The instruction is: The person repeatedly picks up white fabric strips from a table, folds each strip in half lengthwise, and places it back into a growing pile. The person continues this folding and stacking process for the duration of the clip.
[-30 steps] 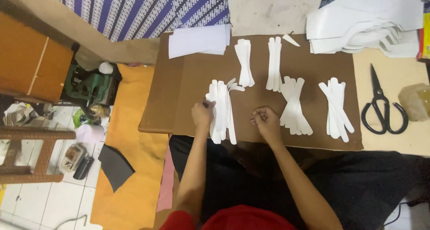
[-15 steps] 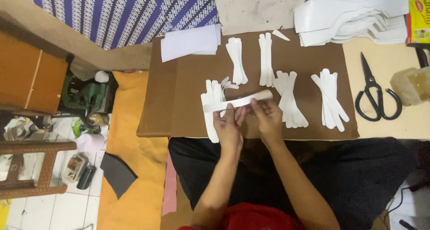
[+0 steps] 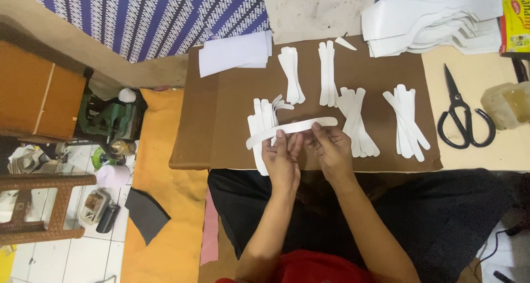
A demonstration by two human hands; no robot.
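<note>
Both hands work over the near edge of the brown worktop (image 3: pixel 221 123), close together and almost touching. Left hand (image 3: pixel 282 160) and right hand (image 3: pixel 331 153) hold one long white paper strip (image 3: pixel 292 128) between them; the strip lies nearly level, slightly higher at its right end, and is raised just above the worktop. Fingers of the left hand pinch the strip left of its middle, with the fingertips on its lower edge; fingers of the right hand pinch it right of its middle, thumb on top. Directly under and behind the left hand lies a pile of similar white strips (image 3: pixel 262 123), reaching down to the near edge. Four more strip piles sit on the worktop: two toward the far edge (image 3: pixel 291 76) (image 3: pixel 327 73), one just right of the right hand (image 3: pixel 358 123), one further right (image 3: pixel 407 120). A folded white sheet (image 3: pixel 234 54) lies at the far left corner. A stack of larger white cut pieces (image 3: pixel 436 18) lies beyond the far right corner. Black scissors (image 3: pixel 461 115) rest on the pale surface to the right, closed, well apart from the hands.
</note>
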